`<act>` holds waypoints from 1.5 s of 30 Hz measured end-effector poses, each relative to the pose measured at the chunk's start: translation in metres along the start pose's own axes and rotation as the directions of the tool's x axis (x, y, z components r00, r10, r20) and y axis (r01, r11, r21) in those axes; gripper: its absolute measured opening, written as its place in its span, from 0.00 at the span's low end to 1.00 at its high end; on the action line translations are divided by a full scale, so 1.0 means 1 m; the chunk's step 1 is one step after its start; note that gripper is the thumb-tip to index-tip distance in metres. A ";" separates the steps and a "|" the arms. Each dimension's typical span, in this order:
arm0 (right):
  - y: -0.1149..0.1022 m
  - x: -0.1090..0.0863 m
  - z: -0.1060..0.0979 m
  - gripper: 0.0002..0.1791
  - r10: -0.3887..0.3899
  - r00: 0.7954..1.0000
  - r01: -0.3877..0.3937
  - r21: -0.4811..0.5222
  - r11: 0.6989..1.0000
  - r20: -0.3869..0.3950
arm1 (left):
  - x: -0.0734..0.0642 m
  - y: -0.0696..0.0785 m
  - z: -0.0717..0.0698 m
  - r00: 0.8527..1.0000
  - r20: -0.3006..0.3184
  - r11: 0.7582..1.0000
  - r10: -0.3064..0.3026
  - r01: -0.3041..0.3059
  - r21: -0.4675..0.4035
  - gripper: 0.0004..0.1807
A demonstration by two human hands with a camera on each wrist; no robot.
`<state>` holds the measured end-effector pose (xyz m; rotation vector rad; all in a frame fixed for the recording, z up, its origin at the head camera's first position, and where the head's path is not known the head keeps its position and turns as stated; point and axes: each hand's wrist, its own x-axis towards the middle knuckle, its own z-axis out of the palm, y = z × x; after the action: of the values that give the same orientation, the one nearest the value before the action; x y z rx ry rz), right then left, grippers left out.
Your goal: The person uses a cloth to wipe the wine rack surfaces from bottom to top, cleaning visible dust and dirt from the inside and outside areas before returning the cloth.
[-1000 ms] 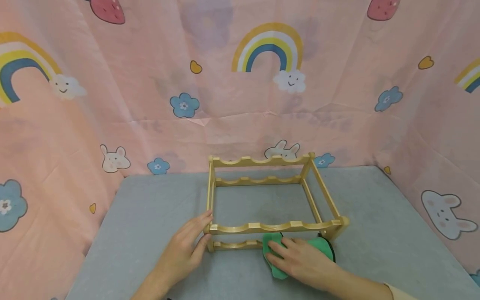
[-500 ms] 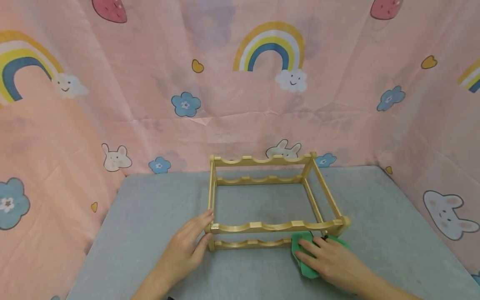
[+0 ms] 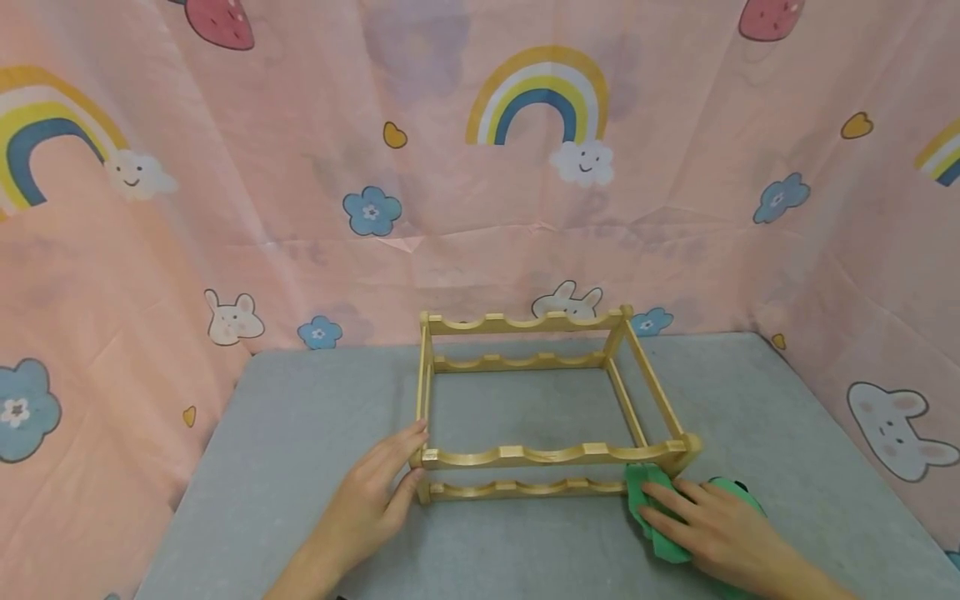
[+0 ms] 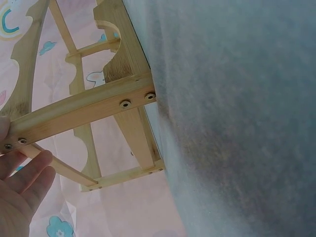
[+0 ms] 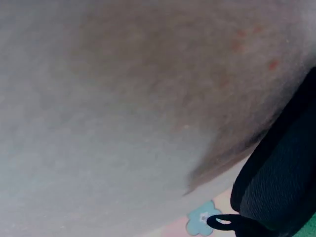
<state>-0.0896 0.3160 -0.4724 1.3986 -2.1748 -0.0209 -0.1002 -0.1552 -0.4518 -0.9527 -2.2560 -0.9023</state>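
Observation:
A light wooden rack (image 3: 543, 454) with scalloped rails stands on the table. My left hand (image 3: 375, 483) holds its front left corner. In the left wrist view the fingers (image 4: 37, 173) lie on one side of the wooden end post (image 4: 84, 111), with the thumb at the frame's left edge. At the rack's front right, my right hand (image 3: 712, 525) grips a folded green cloth (image 3: 660, 542) against the end of the lower front rail. The right wrist view shows the cloth's black part (image 5: 281, 173) with a small loop; the right hand itself is out of that frame.
A grey cloth-covered table (image 3: 315, 400) spreads around the rack. Behind it and along both sides hangs a pink curtain (image 3: 465, 192) printed with rainbows, flowers and rabbits. The rack's screw heads (image 4: 126, 104) show on the end post.
My right hand has slid right along the lower front rail with the green cloth, from the rail's middle to its right end. The left hand and the rack have stayed in place.

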 end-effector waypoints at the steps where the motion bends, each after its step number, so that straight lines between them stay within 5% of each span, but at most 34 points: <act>1: 0.001 -0.001 -0.002 0.31 -0.005 1.000 0.005 0.003 1.000 -0.016 | 0.000 0.000 0.000 1.000 0.000 1.000 0.000 0.000 0.001 0.20; 15: 0.007 -0.003 -0.034 0.27 -0.046 0.992 0.047 0.006 0.999 -0.122 | 0.000 0.000 0.000 1.000 -0.001 1.000 -0.001 0.001 -0.001 0.20; 23: 0.011 0.020 -0.044 0.20 -0.044 0.933 0.043 -0.011 0.999 -0.358 | -0.001 -0.001 0.000 1.000 -0.007 1.000 -0.001 0.001 -0.009 0.20; 31: 0.008 0.033 -0.038 0.23 -0.041 0.953 0.032 -0.035 0.999 -0.300 | -0.002 -0.001 0.000 1.000 0.002 1.000 -0.008 0.008 -0.001 0.21; 38: -0.001 0.066 -0.024 0.17 -0.082 0.898 0.072 -0.041 0.997 -0.433 | -0.002 0.001 0.000 1.000 0.004 1.000 -0.010 0.010 -0.001 0.22; 45: -0.006 0.088 -0.019 0.17 -0.123 0.872 0.113 -0.050 0.992 -0.474 | 0.000 0.001 0.000 1.000 -0.001 1.000 -0.004 0.004 -0.004 0.21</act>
<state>-0.1035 0.2440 -0.4198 1.3527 -1.6751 0.2332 -0.0993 -0.1552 -0.4516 -0.9498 -2.2573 -0.9096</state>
